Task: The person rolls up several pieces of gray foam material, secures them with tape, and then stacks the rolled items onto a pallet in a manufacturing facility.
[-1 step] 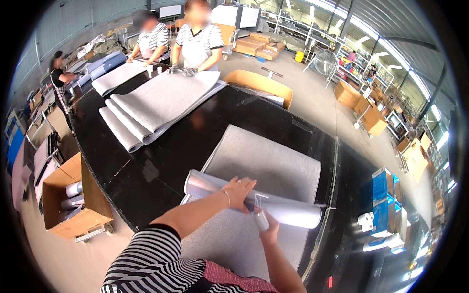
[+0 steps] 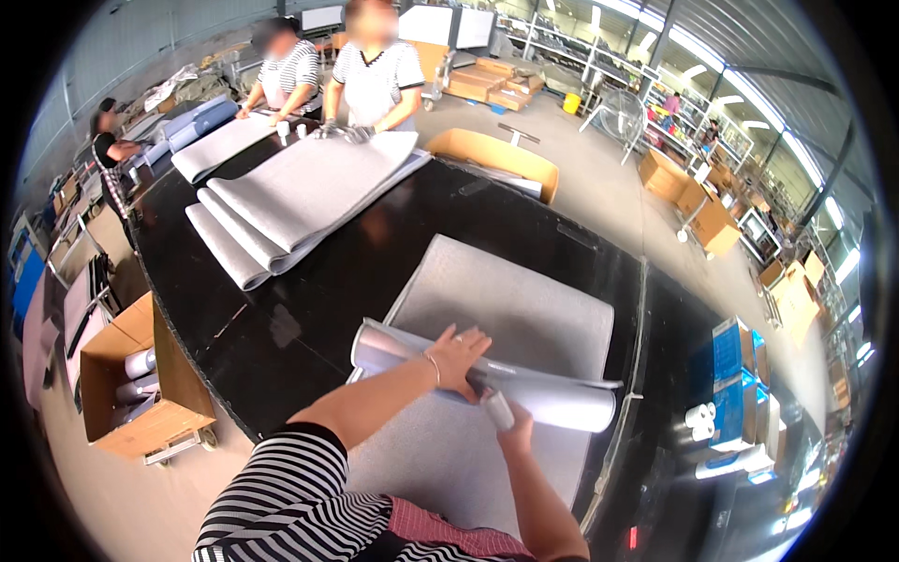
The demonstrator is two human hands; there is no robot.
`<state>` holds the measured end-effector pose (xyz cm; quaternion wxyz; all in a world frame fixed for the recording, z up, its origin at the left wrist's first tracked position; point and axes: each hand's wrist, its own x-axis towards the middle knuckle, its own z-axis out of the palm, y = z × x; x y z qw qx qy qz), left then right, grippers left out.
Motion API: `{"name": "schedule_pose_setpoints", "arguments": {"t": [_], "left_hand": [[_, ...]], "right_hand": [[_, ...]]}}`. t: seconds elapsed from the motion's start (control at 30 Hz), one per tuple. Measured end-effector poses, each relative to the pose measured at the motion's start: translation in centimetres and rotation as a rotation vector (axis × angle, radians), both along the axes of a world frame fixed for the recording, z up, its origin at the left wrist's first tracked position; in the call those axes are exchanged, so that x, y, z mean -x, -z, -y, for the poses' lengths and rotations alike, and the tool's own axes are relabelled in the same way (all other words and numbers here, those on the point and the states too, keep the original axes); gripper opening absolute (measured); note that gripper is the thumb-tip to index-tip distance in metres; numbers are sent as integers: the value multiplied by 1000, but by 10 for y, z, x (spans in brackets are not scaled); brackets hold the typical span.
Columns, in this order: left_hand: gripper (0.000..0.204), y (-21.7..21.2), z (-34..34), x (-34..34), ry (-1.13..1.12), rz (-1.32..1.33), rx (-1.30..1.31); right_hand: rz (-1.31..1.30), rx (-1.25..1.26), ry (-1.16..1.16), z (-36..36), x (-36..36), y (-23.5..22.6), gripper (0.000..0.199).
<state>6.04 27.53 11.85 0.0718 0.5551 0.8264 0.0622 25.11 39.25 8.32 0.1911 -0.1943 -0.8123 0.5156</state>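
Observation:
A rolled-up sheet with a pale, glossy outer side point(image 2: 562, 407) lies crosswise on flat grey mats point(image 2: 510, 281). My left hand point(image 2: 459, 359) presses on the middle of the roll with its fingers spread. At the roll's near side, my right hand point(image 2: 515, 431) is closed around a small white roll point(image 2: 497, 409), which looks like tape or film. A loose edge of the sheet stands up a little along the top right of the large roll. The fingertips of my right hand are partly hidden.
Folded grey mats point(image 2: 290, 201) lie across the black table point(image 2: 346, 300), where co-workers stand. A carton of rolls point(image 2: 178, 412) sits on a trolley at left. Blue boxes point(image 2: 730, 361) and small white rolls point(image 2: 700, 421) stand at right. Another carton point(image 2: 534, 173) adjoins the far edge.
The loose edge at the right of the large roll stands out more. My right hand and the small white roll have shifted slightly left; my left hand stays on the roll.

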Motion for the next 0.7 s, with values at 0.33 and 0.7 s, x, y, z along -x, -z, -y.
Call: {"name": "schedule_pose_setpoints", "arguments": {"t": [0.33, 0.7], "left_hand": [[107, 17, -34, 2, -76, -267, 152], [89, -4, -13, -30, 88, -76, 30]], "right_hand": [[-104, -117, -77, -83, 102, 16, 41], [50, 115, -242, 36, -91, -38, 50]]}}
